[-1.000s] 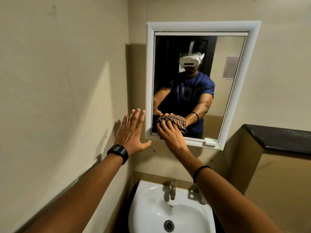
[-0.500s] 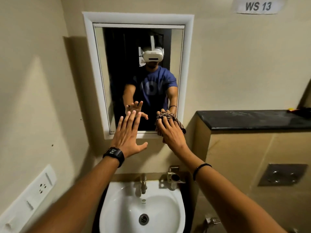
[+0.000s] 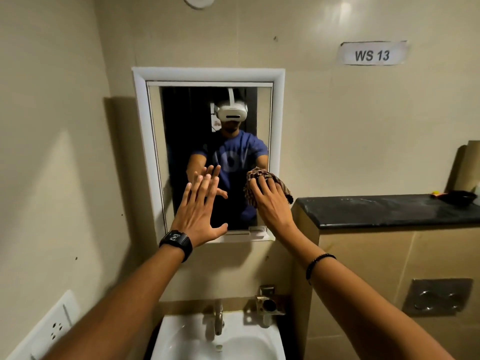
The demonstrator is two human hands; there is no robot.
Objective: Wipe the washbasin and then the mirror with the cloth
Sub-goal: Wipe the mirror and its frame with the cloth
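A white-framed mirror (image 3: pixel 145 141) hangs on the beige wall above the white washbasin (image 3: pixel 246 344). My right hand (image 3: pixel 270 201) presses a brown checked cloth (image 3: pixel 281 184) against the mirror's lower right part, by the frame. My left hand (image 3: pixel 200 206) is held flat with fingers spread at the mirror's lower left area, holding nothing. A black watch sits on my left wrist and a black bead band on my right. The mirror shows a person in a blue shirt wearing a white headset.
A chrome tap (image 3: pixel 218 318) stands at the basin's back edge, with a metal fitting (image 3: pixel 268 302) beside it. A black stone ledge (image 3: pixel 384 209) runs to the right. A switch plate (image 3: pixel 44 331) is on the left wall, a "WS 13" label (image 3: pixel 372 54) above.
The view has swung right and down, centring the mirror. My left hand moved from the wall onto the mirror. My right hand slid the cloth right along the lower glass.
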